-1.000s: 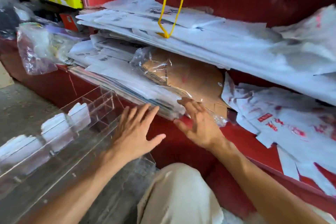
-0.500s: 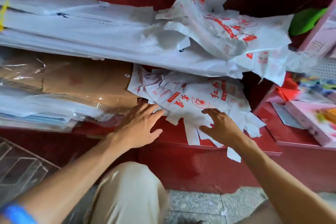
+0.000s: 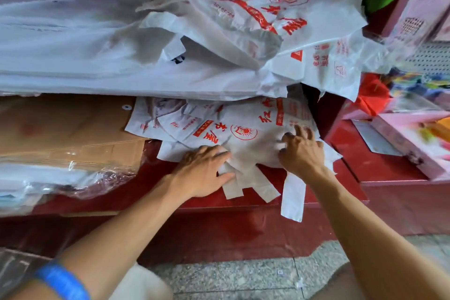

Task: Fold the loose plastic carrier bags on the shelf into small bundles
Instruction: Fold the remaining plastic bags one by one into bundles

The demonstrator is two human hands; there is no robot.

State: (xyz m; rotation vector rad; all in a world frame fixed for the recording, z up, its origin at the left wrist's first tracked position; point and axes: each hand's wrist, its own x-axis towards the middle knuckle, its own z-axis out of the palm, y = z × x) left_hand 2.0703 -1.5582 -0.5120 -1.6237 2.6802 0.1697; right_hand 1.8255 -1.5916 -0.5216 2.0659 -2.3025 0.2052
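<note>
The low slot between the red shelf (image 3: 151, 187) and the overhanging heap of white printed bags (image 3: 243, 31) above is crowded by brown envelopes (image 3: 73, 126) at left, leaving bare shelf edge open only in front.

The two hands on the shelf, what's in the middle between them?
In the head view, between the left hand and right hand lies a white carrier bag with red print; both hands rest on it.

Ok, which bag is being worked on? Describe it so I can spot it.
Find the red shelf. On its lower level, right of the brown cardboard, lies a white carrier bag under both hands. Unlike the heap above, it shows a round red sun logo and its handles hang over the edge.
</note>
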